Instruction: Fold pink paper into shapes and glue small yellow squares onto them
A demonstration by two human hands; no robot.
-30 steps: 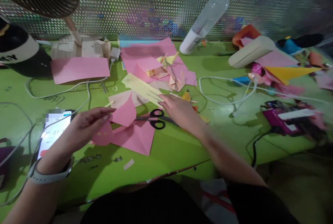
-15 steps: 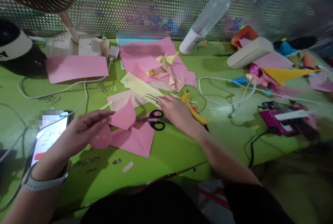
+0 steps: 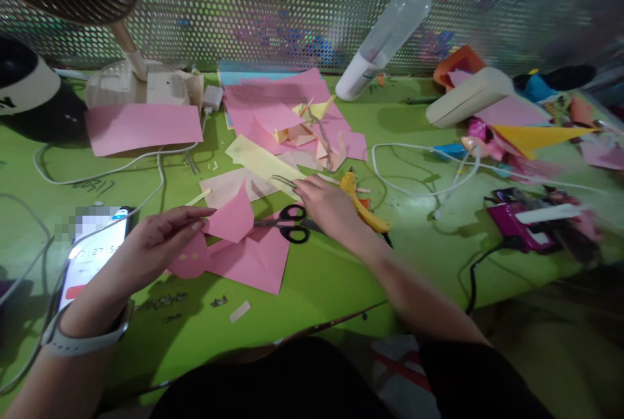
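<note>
My left hand (image 3: 163, 237), with a smartwatch on the wrist, pinches the edge of a folded pink paper piece (image 3: 233, 216) between thumb and fingers. My right hand (image 3: 327, 201) is closed on tweezers (image 3: 286, 182), whose two thin tips point left over a pale yellow paper strip (image 3: 258, 160). Black-handled scissors (image 3: 294, 234) lie between my hands, their blades partly hidden by the held piece. More pink paper (image 3: 263, 263) rests on the table below. Just beyond my right wrist lies a yellow glue gun (image 3: 365, 208), partly covered by my arm.
Stacked pink sheets (image 3: 273, 107) with scraps lie at the back. A fan (image 3: 139, 78), a phone (image 3: 97, 243) and white cables are at the left. A clear bottle (image 3: 385, 42) leans near the perforated panel. A purple device (image 3: 517, 227) and paper clutter stand right.
</note>
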